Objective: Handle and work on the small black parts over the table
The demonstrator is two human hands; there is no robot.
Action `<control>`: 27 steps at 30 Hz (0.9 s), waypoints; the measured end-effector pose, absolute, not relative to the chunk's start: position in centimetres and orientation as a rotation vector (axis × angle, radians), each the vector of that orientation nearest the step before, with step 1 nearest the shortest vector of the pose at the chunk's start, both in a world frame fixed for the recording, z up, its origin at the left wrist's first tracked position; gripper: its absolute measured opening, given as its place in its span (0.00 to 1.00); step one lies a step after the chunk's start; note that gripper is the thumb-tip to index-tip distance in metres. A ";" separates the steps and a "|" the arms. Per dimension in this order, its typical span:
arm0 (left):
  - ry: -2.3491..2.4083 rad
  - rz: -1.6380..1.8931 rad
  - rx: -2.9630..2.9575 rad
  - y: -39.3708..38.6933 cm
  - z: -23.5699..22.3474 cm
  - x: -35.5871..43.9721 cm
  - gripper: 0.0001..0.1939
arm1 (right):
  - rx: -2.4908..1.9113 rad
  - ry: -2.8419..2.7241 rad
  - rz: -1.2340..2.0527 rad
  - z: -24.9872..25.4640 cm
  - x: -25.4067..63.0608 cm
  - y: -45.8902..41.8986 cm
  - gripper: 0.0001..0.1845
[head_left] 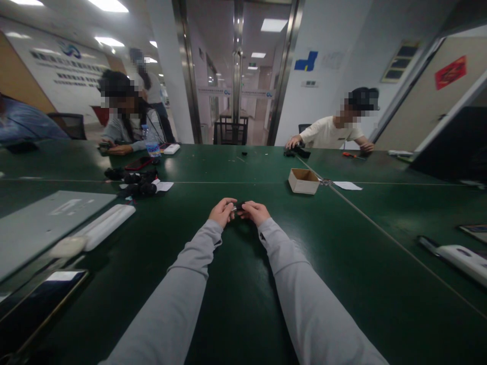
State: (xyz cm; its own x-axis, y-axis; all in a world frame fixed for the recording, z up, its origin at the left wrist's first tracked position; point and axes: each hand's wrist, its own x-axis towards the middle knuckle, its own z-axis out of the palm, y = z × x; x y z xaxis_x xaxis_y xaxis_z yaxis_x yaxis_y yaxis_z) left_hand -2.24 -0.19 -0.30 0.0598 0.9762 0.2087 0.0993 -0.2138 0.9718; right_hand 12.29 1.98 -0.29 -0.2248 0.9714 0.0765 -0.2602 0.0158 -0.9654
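Observation:
Both my hands meet over the middle of the green table [243,284]. Between them is a small black object with a silver end [239,206]; its kind is too small to make out. My left hand [221,212] is closed, its thumb and fingers pinching the silver end. From the other side, my right hand [257,211] grips the black part with closed fingers. The fingers hide much of the object.
Ahead to the right stands an open cardboard box [303,181] beside a white paper [347,186]. At left lie black devices [140,183], a water bottle [152,143], a grey panel [49,218] and a phone [41,304]. Co-workers sit across the table, one near an orange-handled screwdriver [349,154].

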 end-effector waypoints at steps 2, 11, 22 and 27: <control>1.154 1.280 1.478 -0.2 -0.3 -2.2 0.17 | -0.851 -1.210 1.453 -0.3 12.3 2.0 0.12; 1.138 1.266 1.509 -0.3 -0.1 -2.1 0.19 | -0.843 -1.224 1.464 -0.4 12.3 2.1 0.13; 1.131 1.273 1.502 -0.4 0.0 -2.1 0.18 | -0.848 -1.225 1.492 -0.3 12.4 2.0 0.13; 1.140 1.247 1.493 -0.2 -0.2 -2.2 0.18 | -0.849 -1.209 1.496 -0.4 12.3 2.1 0.13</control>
